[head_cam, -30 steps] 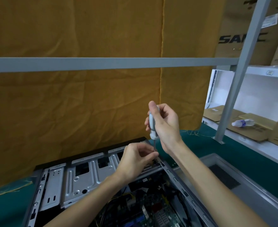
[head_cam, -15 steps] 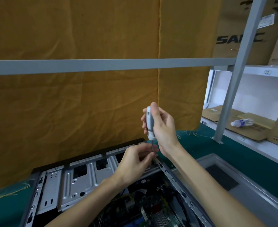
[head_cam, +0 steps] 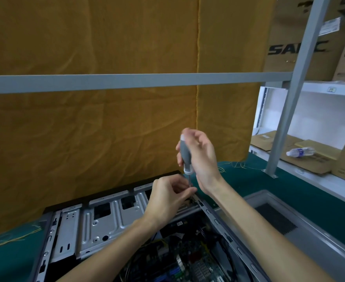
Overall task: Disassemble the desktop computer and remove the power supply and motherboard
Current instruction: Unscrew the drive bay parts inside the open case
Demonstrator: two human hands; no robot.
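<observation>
Open computer case lies on green mat, motherboard exposed inside. Right hand grips upright grey-white screwdriver; left hand, fingers curled, pinches its shaft.

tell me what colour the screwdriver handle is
Grey grip with white ends on the screwdriver handle, held upright in the right hand; head view.

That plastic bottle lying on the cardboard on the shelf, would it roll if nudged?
Probably: the plastic bottle lies on its side and looks round. It seems nearly empty, so likely light. The flattened cardboard beneath looks level, giving little to stop it.
</observation>
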